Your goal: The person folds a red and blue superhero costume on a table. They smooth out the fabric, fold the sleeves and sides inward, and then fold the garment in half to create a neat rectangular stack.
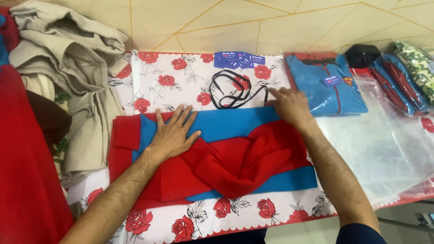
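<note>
While spread flat, both hands [174, 131] on red-and-blue garment [235, 153]

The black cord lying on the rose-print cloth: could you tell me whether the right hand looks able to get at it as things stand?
Probably yes. The right hand rests flat at the red and blue garment's top edge, just beside the black cord, and nothing lies between them.
</note>
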